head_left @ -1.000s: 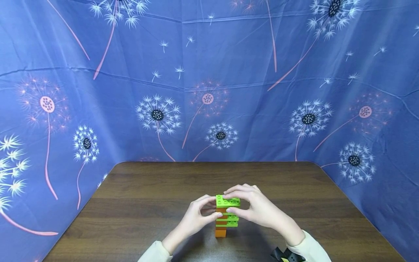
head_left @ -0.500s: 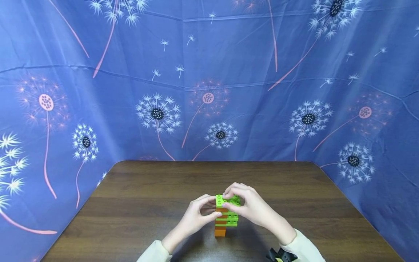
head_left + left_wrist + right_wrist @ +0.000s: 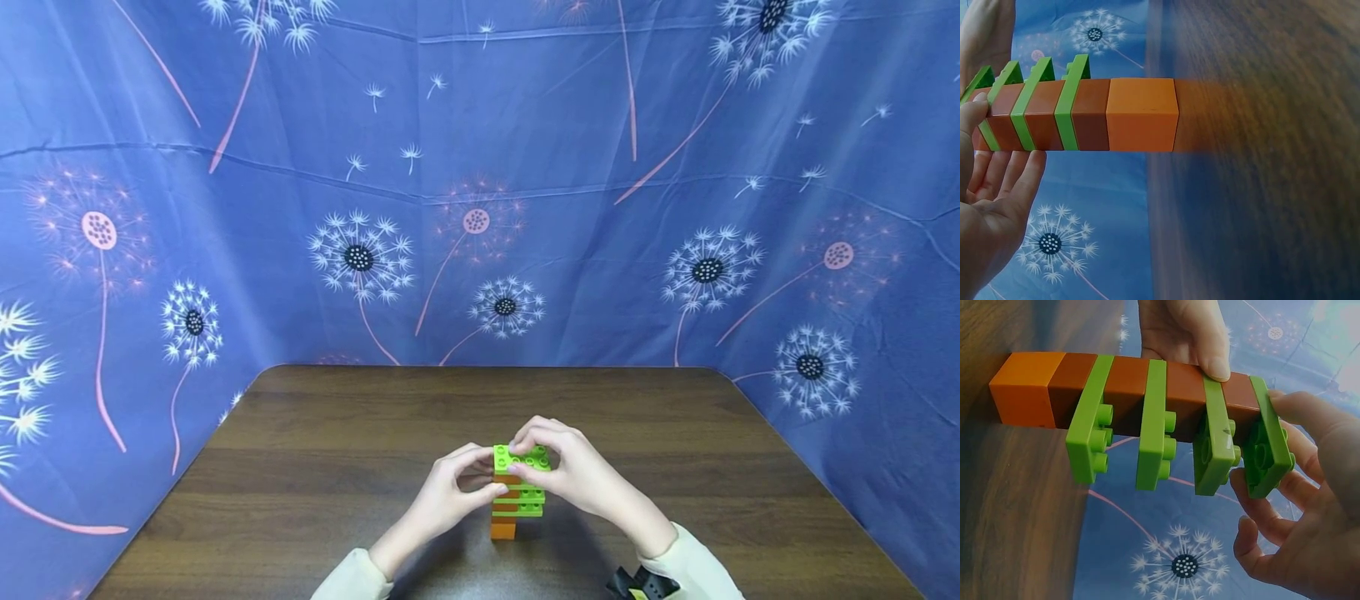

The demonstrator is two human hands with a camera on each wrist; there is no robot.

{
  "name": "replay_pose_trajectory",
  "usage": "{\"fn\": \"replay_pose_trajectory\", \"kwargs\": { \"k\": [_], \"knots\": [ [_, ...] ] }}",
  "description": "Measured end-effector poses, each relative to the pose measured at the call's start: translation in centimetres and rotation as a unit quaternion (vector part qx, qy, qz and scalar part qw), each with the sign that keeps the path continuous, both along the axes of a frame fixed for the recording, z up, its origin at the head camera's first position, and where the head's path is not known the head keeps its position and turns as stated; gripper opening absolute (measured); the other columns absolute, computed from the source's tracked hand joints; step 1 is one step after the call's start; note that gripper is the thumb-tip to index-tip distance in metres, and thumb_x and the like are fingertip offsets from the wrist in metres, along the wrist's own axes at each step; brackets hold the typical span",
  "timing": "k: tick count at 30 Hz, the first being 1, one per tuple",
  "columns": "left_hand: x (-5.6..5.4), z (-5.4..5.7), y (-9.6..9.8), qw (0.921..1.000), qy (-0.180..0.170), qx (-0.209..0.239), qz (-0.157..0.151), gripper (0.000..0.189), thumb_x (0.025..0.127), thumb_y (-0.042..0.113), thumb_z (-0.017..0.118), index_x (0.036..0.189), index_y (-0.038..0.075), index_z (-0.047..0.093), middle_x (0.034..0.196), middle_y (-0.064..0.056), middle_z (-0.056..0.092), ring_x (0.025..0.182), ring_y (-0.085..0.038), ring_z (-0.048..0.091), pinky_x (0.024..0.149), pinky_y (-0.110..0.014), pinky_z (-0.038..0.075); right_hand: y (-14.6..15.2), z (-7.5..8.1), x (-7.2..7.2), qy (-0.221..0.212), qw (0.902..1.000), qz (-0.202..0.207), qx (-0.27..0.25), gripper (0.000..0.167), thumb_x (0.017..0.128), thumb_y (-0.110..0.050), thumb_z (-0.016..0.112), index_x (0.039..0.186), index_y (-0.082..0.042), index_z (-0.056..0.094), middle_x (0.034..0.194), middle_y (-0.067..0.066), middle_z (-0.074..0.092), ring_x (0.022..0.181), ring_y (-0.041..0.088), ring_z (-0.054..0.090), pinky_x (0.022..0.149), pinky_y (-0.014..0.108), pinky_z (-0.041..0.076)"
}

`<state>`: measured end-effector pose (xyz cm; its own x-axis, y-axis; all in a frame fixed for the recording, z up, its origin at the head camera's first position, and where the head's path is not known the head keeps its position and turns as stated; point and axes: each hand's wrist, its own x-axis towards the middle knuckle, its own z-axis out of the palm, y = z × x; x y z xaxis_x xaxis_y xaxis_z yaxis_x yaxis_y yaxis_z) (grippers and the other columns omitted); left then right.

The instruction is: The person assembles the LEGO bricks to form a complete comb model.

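Observation:
In the head view, a tower of toy building bricks stands upright on the table. Its orange base brick (image 3: pixel 503 531) carries brown bricks (image 3: pixel 1125 384) alternating with thin green plates (image 3: pixel 1152 437), which jut out to the right with studs showing. My left hand (image 3: pixel 450 492) grips the upper part of the tower from the left, thumb on the near face and fingers behind. At the top, my right hand (image 3: pixel 581 471) pinches the uppermost green plate (image 3: pixel 1269 447) between thumb and fingers. That plate lies flat across the tower, partly covered by the right fingers in the head view.
The brown wooden table (image 3: pixel 337 433) has rounded far corners. Behind it and at both sides hangs a blue cloth (image 3: pixel 585 250) printed with dandelions. A black item with a yellow patch (image 3: pixel 641 583) shows at the right sleeve (image 3: pixel 693 567).
My right hand has shifted slightly left, and its thumb has risen from below the top plate's edge to its near edge, fingers more bent. The left hand keeps its hold on the tower.

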<state>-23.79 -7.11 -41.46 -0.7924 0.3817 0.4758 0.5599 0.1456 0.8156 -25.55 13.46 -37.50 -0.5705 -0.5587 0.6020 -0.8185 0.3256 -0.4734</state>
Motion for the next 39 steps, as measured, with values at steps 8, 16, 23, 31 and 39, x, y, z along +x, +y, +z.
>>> {"fn": "replay_pose_trajectory", "kwargs": {
  "k": [8, 16, 23, 31, 39],
  "knots": [
    [0.1, -0.4, -0.1, 0.9998, -0.012, 0.01, -0.01, 0.036, 0.081, 0.002, 0.07, 0.114, -0.004, 0.06, 0.1, -0.017, 0.063, 0.094, -0.017, 0.065, 0.085, -0.033, 0.055, -0.1, -0.4, 0.0, 0.003, 0.9999, -0.01, 0.002, 0.012, 0.081, -0.014, 0.073, 0.088, -0.016, 0.064, 0.091, -0.006, 0.064, 0.085, 0.008, 0.057, 0.07, 0.023, 0.047],
    [0.4, -0.7, -0.1, 0.9996, -0.024, 0.014, -0.008, 0.036, 0.08, 0.002, 0.071, 0.115, -0.002, 0.06, 0.1, -0.016, 0.063, 0.094, -0.015, 0.064, 0.085, -0.035, 0.054, 0.0, -1.1, -0.1, 0.004, 0.9997, -0.021, 0.009, 0.013, 0.081, -0.018, 0.074, 0.091, -0.019, 0.066, 0.093, -0.01, 0.064, 0.087, 0.006, 0.058, 0.075, 0.026, 0.048],
    [0.5, -1.0, 0.2, 0.9994, -0.03, 0.007, -0.013, 0.036, 0.081, 0.003, 0.07, 0.115, -0.002, 0.06, 0.1, -0.016, 0.062, 0.093, -0.014, 0.064, 0.085, -0.035, 0.054, 0.9, -2.0, -0.1, 0.003, 0.9999, 0.004, -0.009, 0.021, 0.079, -0.014, 0.074, 0.099, -0.017, 0.068, 0.096, -0.003, 0.067, 0.09, 0.013, 0.062, 0.08, 0.027, 0.05],
    [0.3, -0.5, 0.3, 0.9997, -0.023, -0.006, -0.002, 0.036, 0.081, 0.004, 0.071, 0.115, -0.001, 0.06, 0.099, -0.013, 0.063, 0.092, -0.016, 0.064, 0.085, -0.036, 0.055, 2.4, -1.7, 0.4, 0.014, 0.9993, -0.017, 0.032, 0.035, 0.084, -0.02, 0.07, 0.119, -0.021, 0.063, 0.112, -0.007, 0.065, 0.104, 0.012, 0.061, 0.087, 0.031, 0.05],
    [0.2, 0.1, 0.2, 0.9999, -0.004, -0.011, 0.009, 0.037, 0.079, 0.002, 0.072, 0.114, -0.003, 0.06, 0.099, -0.014, 0.064, 0.091, -0.016, 0.064, 0.085, -0.037, 0.055, 3.5, -2.0, 0.4, -0.041, 0.9971, -0.054, 0.035, 0.047, 0.083, -0.028, 0.071, 0.127, -0.022, 0.055, 0.114, -0.009, 0.064, 0.094, 0.006, 0.062, 0.082, 0.03, 0.051]
  ]
}}
